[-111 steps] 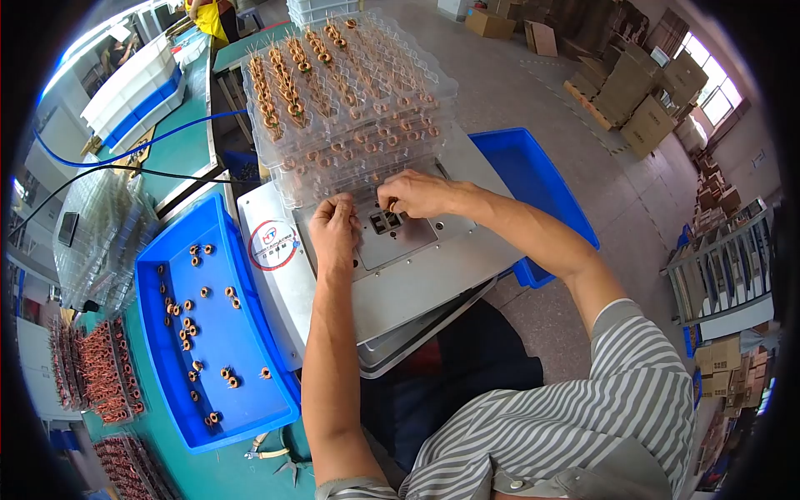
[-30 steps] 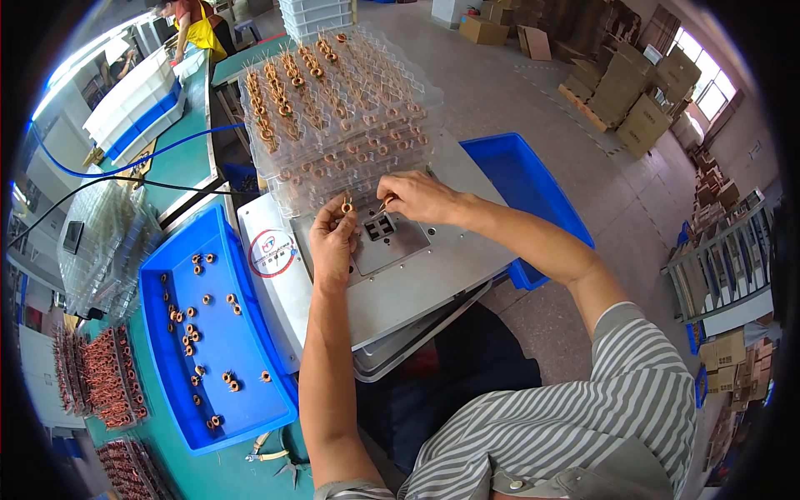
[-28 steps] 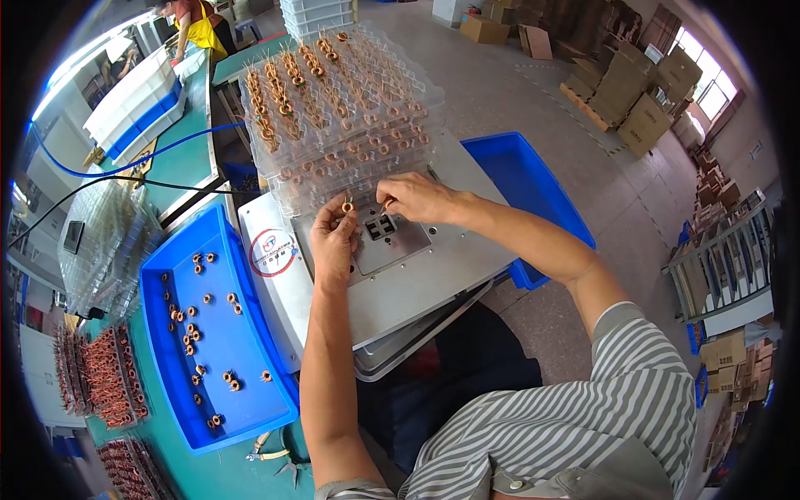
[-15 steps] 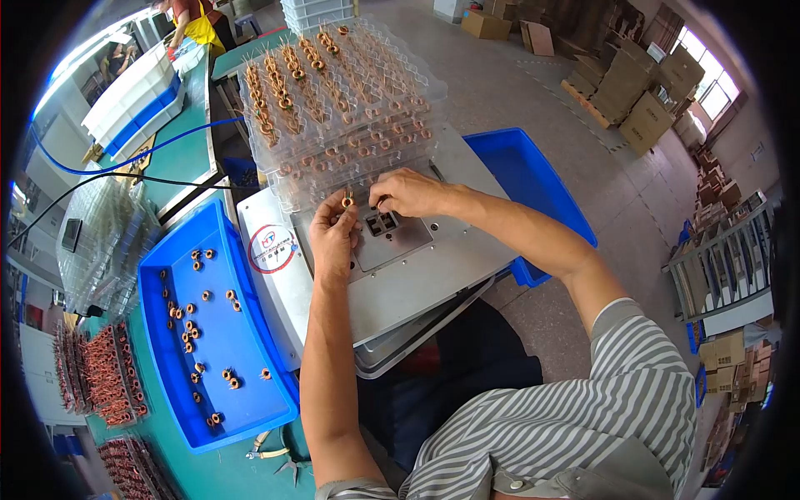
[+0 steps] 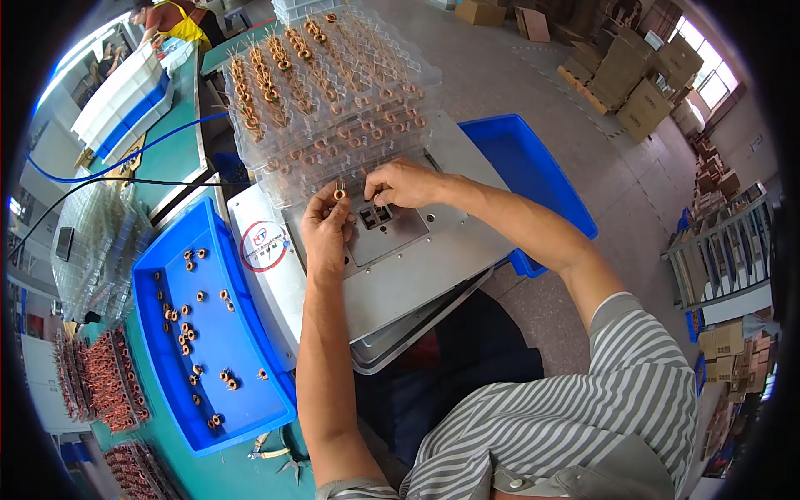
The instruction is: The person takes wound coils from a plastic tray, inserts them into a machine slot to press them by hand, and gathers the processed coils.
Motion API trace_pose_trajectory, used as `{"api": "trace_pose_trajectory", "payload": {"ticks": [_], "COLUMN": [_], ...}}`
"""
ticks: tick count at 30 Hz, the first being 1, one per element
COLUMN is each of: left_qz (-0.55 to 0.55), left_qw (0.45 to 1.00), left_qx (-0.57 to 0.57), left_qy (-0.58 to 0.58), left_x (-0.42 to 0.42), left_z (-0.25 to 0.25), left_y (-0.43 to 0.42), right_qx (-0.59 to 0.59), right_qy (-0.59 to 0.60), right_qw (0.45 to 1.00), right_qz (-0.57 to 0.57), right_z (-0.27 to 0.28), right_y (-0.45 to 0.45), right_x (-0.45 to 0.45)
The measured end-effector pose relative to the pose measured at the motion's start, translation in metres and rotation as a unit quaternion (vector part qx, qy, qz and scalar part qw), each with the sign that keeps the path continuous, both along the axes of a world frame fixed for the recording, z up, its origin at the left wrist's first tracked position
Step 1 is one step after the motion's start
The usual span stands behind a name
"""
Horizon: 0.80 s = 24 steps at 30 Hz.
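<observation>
Between the thumb and fingertips of my left hand (image 5: 327, 229) is a small copper-wound ring coil (image 5: 340, 194), held upright beside the fixture. My right hand (image 5: 405, 183) is closed in a pinch over the dark slotted opening (image 5: 375, 216) in the metal machine top (image 5: 417, 261). Whatever those fingertips grip is hidden by the hand. Just behind both hands rises a stack of clear plastic trays (image 5: 279, 185), with rows of similar coils (image 5: 272, 86) on the top one.
A blue bin (image 5: 249, 287) with several loose coils stands at the left. Pliers (image 5: 292, 468) lie on the green table near it. Another blue bin (image 5: 533, 167) is beyond the machine at right. A co-worker in a yellow apron (image 5: 190, 29) is at far left.
The whole view has shifted slightly, so the trays, machine and hands appear a little further left. My left hand still holds the coil, and my right hand stays pinched at the slotted opening.
</observation>
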State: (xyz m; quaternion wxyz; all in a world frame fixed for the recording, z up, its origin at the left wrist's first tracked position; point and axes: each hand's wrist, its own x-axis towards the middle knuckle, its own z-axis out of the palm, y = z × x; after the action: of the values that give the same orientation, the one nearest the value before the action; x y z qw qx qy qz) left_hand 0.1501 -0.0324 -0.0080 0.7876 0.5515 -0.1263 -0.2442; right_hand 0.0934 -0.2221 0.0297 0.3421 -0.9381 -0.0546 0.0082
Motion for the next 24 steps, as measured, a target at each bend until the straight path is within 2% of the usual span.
{"api": "trace_pose_trajectory", "payload": {"ticks": [3, 5, 9, 21, 24], "left_qz": [0.002, 0.001, 0.004, 0.01, 0.012], "left_qw": [1.0, 1.0, 1.0, 1.0, 1.0], "left_qx": [0.014, 0.02, 0.013, 0.007, -0.013], "left_qy": [0.003, 0.001, -0.009, -0.004, 0.021], "left_x": [-0.001, 0.0, 0.001, -0.002, -0.002], "left_z": [0.002, 0.001, -0.002, -0.002, -0.002], "left_y": [0.001, 0.001, 0.0, 0.003, 0.004], "right_qx": [-0.001, -0.076, -0.141, -0.188, -0.142], "right_qy": [-0.008, -0.031, -0.077, -0.137, -0.129], "right_qw": [1.0, 0.995, 0.985, 0.969, 0.978], "right_qz": [0.014, 0.049, 0.059, 0.079, 0.077], "right_z": [-0.004, -0.008, -0.028, -0.037, -0.036], "right_y": [-0.001, 0.001, 0.017, 0.021, 0.019], "right_x": [0.0, 0.0, -0.002, -0.005, -0.008]}}
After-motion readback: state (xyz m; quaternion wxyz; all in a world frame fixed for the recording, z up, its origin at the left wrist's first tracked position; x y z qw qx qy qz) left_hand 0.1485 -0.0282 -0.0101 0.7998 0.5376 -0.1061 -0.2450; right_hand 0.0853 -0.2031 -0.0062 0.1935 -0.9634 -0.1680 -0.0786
